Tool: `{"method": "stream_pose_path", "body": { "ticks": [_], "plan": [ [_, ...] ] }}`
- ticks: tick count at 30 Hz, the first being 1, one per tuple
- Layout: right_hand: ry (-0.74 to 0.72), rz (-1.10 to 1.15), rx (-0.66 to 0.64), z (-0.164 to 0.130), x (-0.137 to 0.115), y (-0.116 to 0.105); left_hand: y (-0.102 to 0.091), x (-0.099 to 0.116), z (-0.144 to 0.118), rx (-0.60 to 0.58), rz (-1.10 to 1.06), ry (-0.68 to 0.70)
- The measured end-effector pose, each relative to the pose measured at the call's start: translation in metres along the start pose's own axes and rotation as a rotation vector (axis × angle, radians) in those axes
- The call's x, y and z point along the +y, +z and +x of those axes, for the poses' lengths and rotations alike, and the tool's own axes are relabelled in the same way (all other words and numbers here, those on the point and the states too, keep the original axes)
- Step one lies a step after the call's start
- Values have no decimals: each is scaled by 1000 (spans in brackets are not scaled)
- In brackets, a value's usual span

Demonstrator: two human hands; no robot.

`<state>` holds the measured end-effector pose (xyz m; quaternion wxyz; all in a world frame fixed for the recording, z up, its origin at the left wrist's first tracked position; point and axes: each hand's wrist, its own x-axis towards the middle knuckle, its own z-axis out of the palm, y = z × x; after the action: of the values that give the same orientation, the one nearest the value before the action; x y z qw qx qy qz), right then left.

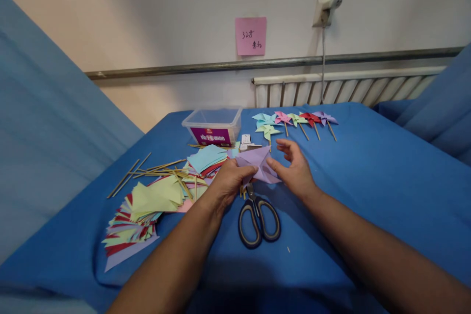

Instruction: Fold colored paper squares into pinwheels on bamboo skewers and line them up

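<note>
Both hands pinch one folded lilac paper sheet [257, 163] between them: the left hand [228, 181] closes thumb and fingers on its near-left edge, while the right hand [294, 169] grips its right corner with thumb and forefinger, the other fingers spread and lifted above it. The sheet is held just above the blue cloth [368, 181] that covers the table, at the middle of the head view, and its folds rise to a shallow peak between the hands. Directly near of the sheet, between the two forearms, a pair of scissors [258, 218] with dark, yellow-rimmed handles lies flat on the cloth, blades pointing far toward the paper. To the left, a loose heap of coloured paper pieces [147, 211] in yellow-green, red, lilac and light blue spreads over the cloth, with thin wooden sticks [154, 169] scattered over and beside it. Farther off, a clear plastic box [214, 126] with a purple label stands left of centre. To its right, a row of finished paper pinwheels [294, 121] on sticks lies along the far part of the table. On the wall behind, a pink note [250, 35] hangs above a radiator [349, 89].
</note>
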<state>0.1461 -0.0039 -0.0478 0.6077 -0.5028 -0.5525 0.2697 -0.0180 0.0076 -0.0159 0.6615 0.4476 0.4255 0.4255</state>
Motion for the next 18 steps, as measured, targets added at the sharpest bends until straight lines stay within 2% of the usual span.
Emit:
{"method": "stream_pose_path", "body": {
  "ticks": [2,4,6,8,13,18],
  "plan": [
    [36,79,-67,6,-2,-6,-2,3,-2,1,95,-28],
    [74,141,-206,8,-3,-9,-3,5,-4,3,222,-35],
    [96,139,-324,8,-3,-10,-3,7,-5,-17,326,-34],
    [88,94,-384,5,-2,-7,-3,9,-6,-55,381,-37],
    [78,97,-436,-2,0,0,-5,9,-6,-102,476,-20],
    [47,-24,-361,-3,0,1,-5,8,-5,-65,522,19]
  ]
}}
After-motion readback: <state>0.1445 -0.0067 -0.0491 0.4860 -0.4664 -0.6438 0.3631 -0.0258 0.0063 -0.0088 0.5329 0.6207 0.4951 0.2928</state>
